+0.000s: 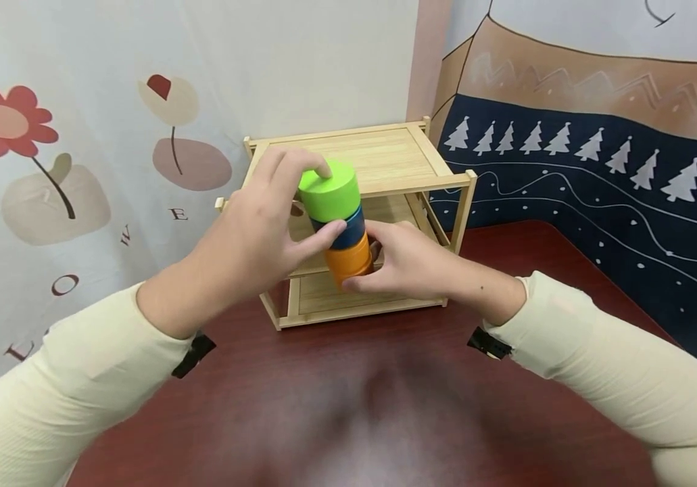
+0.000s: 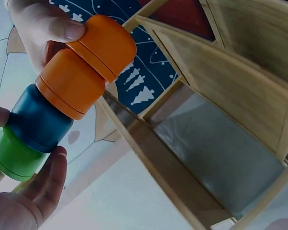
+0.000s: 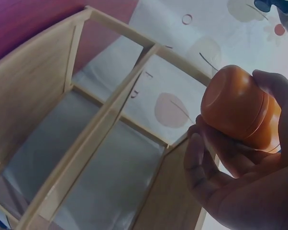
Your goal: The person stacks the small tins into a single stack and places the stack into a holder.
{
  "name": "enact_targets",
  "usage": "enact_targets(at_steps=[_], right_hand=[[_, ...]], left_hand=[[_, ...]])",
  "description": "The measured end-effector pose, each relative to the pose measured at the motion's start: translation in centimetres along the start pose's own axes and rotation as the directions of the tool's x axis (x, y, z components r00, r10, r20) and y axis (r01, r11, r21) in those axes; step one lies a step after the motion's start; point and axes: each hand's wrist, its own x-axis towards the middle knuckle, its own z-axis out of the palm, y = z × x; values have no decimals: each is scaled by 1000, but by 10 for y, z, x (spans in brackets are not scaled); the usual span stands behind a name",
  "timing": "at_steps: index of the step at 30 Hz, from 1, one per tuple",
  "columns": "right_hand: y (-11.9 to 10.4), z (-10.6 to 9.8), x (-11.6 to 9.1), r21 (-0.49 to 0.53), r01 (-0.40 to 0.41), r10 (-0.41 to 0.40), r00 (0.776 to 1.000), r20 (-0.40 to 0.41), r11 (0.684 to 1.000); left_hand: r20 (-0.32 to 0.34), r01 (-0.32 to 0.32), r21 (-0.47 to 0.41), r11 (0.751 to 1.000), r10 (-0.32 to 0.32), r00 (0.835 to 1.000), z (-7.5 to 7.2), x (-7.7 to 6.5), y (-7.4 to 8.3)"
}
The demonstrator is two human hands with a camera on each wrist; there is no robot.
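Dark red table (image 1: 348, 406) below, the wooden shelf rack (image 1: 385, 162) standing at its far edge against the patterned cloth. In front of the rack, both hands carry a stack of cylinders off the table. Left hand (image 1: 257, 237) curls round the upper part, fingers over the green cylinder (image 1: 328, 191), thumb on the blue cylinder (image 1: 342, 230). Right hand (image 1: 409, 264) cups the orange cylinder (image 1: 349, 262) at the bottom, fingers wrapped under it
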Motion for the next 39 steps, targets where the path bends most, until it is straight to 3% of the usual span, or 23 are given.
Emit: enact_targets(at_steps=[7,14,21,27,39], right_hand=[[-5,-14,12,3,-3,3,1000,-24,1000],[-10,-27,25,53,12,-11,1000,-27,999],[-14,-37,36,67,1,1,999,-39,998],[-16,-46,50,29,2,0,998,-69,1000],[-7,-55,71,-44,-37,31,993,-117,998]], left_hand=[[67,83,-39,996,-81,994,-11,20,-7],[125,95,-45,995,-89,988,-24,39,-16],[122,92,-53,994,-85,989,-31,55,-24],[87,137,-69,988,-131,988,-34,61,-32],[104,205,-100,974,-195,975,-26,79,-46]])
